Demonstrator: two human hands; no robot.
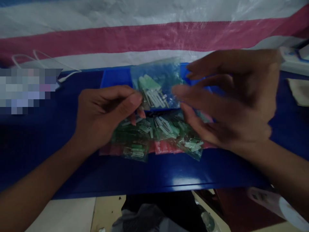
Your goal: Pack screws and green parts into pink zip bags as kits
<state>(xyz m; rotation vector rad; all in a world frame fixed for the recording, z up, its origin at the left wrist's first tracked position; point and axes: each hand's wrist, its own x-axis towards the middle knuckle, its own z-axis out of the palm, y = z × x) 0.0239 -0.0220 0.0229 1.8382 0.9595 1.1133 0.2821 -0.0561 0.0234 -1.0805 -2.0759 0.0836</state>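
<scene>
A clear plastic bag [158, 69] of small rods with pale green and white ends hangs upright in front of me. My left hand [103, 112] pinches its lower left edge between thumb and fingers. My right hand [231, 100], smeared a little by motion, is at the bag's right side. Its fingers are spread apart, and one fingertip overlaps the bag's edge; whether it touches I cannot tell. Below the hands, several similar filled bags [166, 127] lie in a heap, with a small bag [136, 151] at its near left and another bag [194, 146] at its near right.
Pinkish-red plastic packaging [166, 147] lies under the heap on the blue table [159, 174]. Behind the held bag is a blue tray [117, 77]. A white cable [69, 75] lies at the back left. A striped sheet [96, 42] hangs behind the table.
</scene>
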